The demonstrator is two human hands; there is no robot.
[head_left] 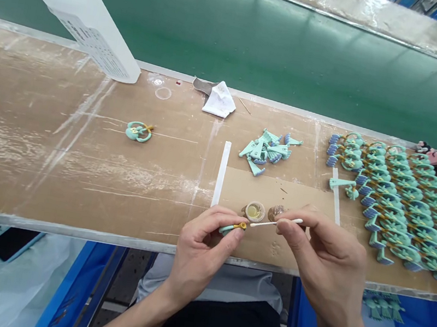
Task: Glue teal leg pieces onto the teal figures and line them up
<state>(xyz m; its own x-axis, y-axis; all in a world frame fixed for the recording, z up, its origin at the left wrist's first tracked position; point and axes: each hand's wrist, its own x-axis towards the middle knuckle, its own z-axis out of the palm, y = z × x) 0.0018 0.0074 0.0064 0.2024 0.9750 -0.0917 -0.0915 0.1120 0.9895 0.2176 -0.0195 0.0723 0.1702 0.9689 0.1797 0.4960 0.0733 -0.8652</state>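
Between the thumb and fingers of my left hand [208,245] is a small teal and mustard plastic part [233,228], its mustard end pointing right. My right hand [324,252] pinches a cotton swab [275,223]; one white tip lies just beside the mustard end, and I cannot tell whether they touch. Just beyond the hands stands a small round cup [255,211] of yellowish liquid. A brownish round lump or dish [276,212] sits next to it, partly behind the swab hand. Farther back lies a loose pile of teal pieces with bluish ends [266,150].
Rows of assembled teal parts [406,207] cover the table's right side. One ring-shaped teal part [139,131] lies at left. A white bottle with blue cap [91,22] and a folded white cloth [220,100] stand along the back. Blue bins [72,289] flank my lap, with a phone [15,243].
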